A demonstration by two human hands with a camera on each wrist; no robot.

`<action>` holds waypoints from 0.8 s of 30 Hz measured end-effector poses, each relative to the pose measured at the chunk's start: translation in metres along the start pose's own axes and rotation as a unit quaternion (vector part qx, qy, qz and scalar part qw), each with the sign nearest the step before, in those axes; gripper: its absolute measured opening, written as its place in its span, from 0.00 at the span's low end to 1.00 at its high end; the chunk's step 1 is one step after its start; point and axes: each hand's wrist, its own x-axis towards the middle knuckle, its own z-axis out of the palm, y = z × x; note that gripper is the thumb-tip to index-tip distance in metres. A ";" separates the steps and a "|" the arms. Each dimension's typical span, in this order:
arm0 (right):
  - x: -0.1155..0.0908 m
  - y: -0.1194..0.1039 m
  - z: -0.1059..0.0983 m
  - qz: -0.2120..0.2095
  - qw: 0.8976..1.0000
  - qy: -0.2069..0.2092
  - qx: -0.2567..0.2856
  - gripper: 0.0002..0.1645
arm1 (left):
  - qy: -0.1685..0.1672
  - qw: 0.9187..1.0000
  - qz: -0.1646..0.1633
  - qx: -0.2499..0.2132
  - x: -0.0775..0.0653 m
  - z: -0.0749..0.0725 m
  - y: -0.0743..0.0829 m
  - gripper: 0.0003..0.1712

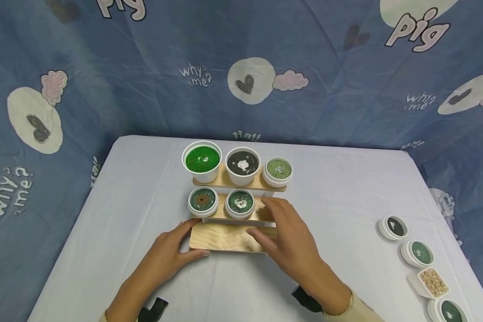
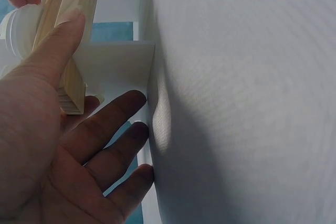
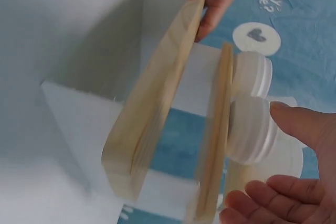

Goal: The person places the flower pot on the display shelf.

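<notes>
A three-step stand with wooden boards and white supports is in the middle of the table in the head view. My left hand [image 1: 165, 252] holds the left end of its lowest board [image 1: 221, 237], thumb at the front edge and index finger at the back. My right hand [image 1: 294, 241] is over the stand's right end, thumb and fingers apart, holding nothing. The middle board bears a small jar with a brown-centred green top [image 1: 203, 200] and a green-and-white one [image 1: 240, 202]. On the top board are a bright green cup [image 1: 202, 161], a dark cup [image 1: 243, 164] and a light green jar [image 1: 279, 170].
Along the table's right side stand a dark-topped jar [image 1: 393, 227], a green-topped jar [image 1: 417, 253], a square tub of beige bits [image 1: 432, 282] and another green-topped jar [image 1: 448, 311]. A blue printed cloth [image 1: 153, 98] hangs behind the white-covered table [image 1: 338, 192].
</notes>
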 end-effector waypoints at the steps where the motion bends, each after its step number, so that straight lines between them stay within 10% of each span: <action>1: -0.002 0.001 -0.002 -0.002 1.000 0.003 -0.005 0.40 | 0.001 1.000 0.000 0.001 0.000 0.000 0.000 0.46; 24: -0.056 0.049 -0.053 0.074 0.991 0.018 -0.107 0.36 | -0.008 1.000 -0.013 0.002 0.001 0.000 0.000 0.47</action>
